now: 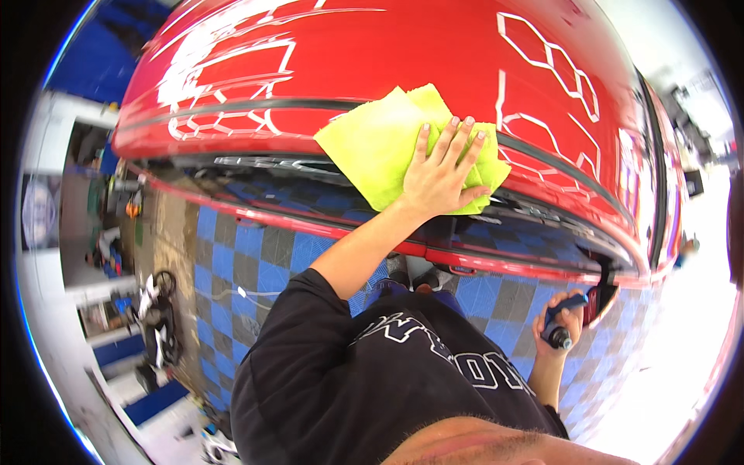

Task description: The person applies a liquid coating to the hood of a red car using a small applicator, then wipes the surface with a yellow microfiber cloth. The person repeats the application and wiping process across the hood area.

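Fingers spread, my left hand (444,171) lies flat on a yellow-green microfibre cloth (372,148). The cloth is pressed to the roof edge of a red car (401,52). It covers part of the dark roof trim strip (232,106) and hangs over the top of the side windows (523,235). To the right and lower, my right hand (561,325) is wrapped around a small dark bottle-like object (558,336) with a blue part; its exact kind is unclear. That hand is beside the car's side mirror (601,302).
Blue and grey floor tiles (244,256) lie beside the car, around my feet (410,273). A thin pale cable (256,292) runs over them. At the left stand a motorcycle (157,325) and a white wall (43,145) with openings. Bright light washes out the right side.
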`<action>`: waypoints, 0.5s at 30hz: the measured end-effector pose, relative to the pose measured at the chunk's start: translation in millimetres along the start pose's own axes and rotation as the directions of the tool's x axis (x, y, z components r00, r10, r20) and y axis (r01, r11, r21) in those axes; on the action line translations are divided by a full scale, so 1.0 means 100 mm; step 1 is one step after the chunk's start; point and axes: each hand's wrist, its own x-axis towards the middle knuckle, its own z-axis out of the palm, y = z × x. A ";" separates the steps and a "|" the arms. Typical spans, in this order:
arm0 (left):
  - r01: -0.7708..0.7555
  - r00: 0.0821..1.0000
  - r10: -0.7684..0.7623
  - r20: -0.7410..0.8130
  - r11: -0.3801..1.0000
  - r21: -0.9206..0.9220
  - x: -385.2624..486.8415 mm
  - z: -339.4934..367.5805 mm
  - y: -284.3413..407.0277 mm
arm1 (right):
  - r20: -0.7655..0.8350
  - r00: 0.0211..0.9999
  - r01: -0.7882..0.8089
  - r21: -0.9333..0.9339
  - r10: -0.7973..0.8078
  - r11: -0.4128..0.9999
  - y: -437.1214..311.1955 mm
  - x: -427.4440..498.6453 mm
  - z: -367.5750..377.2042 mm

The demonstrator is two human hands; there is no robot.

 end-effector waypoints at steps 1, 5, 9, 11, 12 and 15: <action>-0.080 0.995 0.081 0.056 0.996 -0.027 0.11 0.07 0.13 | -0.032 0.999 0.030 0.014 -0.029 0.999 -0.02 -0.03 -0.02; -0.283 0.933 0.261 0.249 0.958 0.055 0.58 0.33 0.61 | -0.140 0.990 0.004 0.038 0.002 0.999 -0.23 0.09 -0.08; -0.454 0.861 0.424 0.282 0.890 0.047 0.96 0.61 1.01 | -0.175 0.983 0.082 0.131 -0.059 0.988 -0.26 0.03 -0.26; -0.538 0.811 0.512 0.283 0.843 0.017 1.16 0.77 1.30 | -0.232 0.967 0.142 0.144 -0.106 0.979 -0.31 -0.05 -0.41; -0.567 0.792 0.536 0.292 0.824 0.025 1.19 0.86 1.40 | -0.242 0.963 0.157 0.153 -0.117 0.976 -0.28 -0.09 -0.49; -0.634 0.734 0.590 0.336 0.773 0.026 1.25 1.13 1.77 | -0.318 0.929 0.254 0.176 -0.190 0.951 -0.20 -0.33 -0.70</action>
